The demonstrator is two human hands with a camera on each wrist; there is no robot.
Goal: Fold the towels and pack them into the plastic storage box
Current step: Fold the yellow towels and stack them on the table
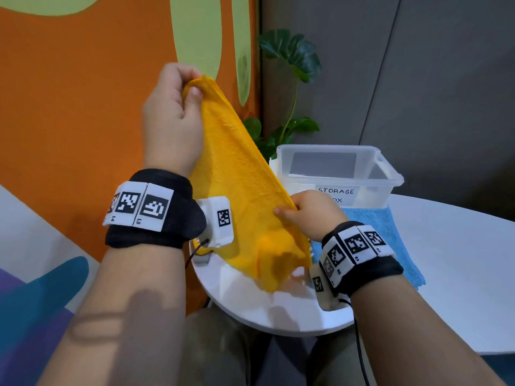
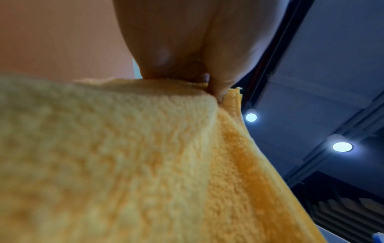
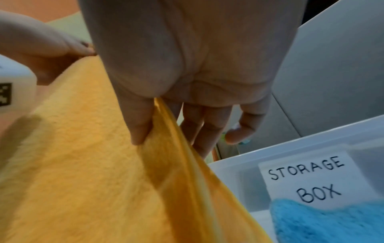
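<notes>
The left hand [image 1: 172, 118] pinches the yellow towel [image 1: 245, 190] at its top corner, and the right hand [image 1: 309, 213] pinches its edge lower down, just in front of the box [image 1: 387, 168] (nothing inside yet). This looks like folding. Next, bring the corners together.

The towel [image 1: 245, 190] held up is a plain orange-yellow; the towel lying on the table [image 1: 395, 238] is light blue. The storage box [image 1: 390, 174] is clear plastic, its white label [image 1: 338, 195] hand-lettered in black. The table [image 1: 459, 260] is white. Black wristbands [image 1: 156, 207] carry black-and-white square-code tags. The wall [image 1: 83, 107] is orange with pale green shapes.
</notes>
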